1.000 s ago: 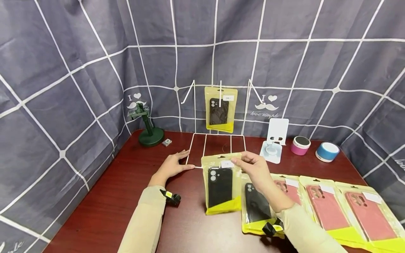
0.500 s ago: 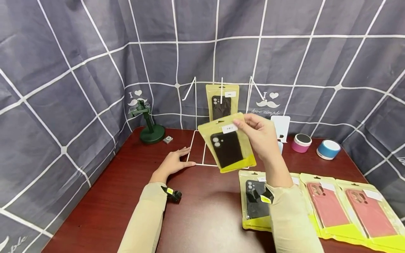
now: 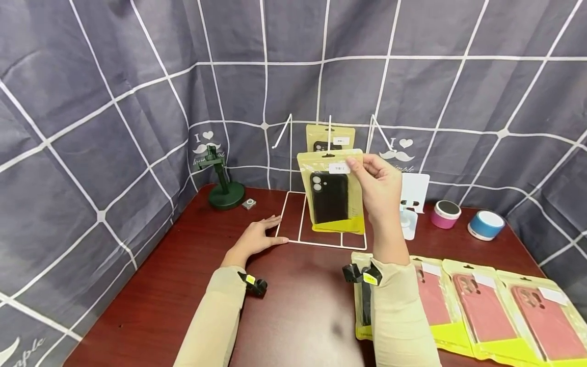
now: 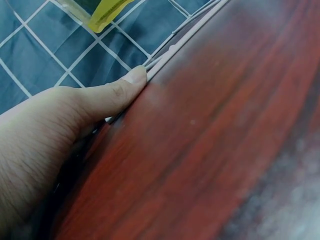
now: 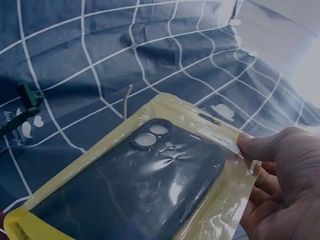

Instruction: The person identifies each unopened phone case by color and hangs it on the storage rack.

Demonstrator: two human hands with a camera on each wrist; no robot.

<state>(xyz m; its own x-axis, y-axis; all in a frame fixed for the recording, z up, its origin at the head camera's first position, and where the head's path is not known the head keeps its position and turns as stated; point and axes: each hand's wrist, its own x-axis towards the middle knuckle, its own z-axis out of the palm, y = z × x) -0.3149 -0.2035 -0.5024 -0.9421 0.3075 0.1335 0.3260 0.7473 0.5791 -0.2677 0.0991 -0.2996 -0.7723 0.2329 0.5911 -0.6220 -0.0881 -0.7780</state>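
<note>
Packaged black phone case (image 3: pixel 331 191) upright, top corner between right hand (image 3: pixel 378 186) fingertips.

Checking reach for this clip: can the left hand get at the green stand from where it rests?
Probably yes: the left hand lies flat by the white rack, and bare table separates it from the green stand.

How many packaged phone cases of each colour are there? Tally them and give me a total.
Black: 3 (held black case pinched by the right hand, hung black case, lying black case)
Pink: 3 (pink case beside the sleeve, middle pink case, outermost pink case)
Total: 6
</note>
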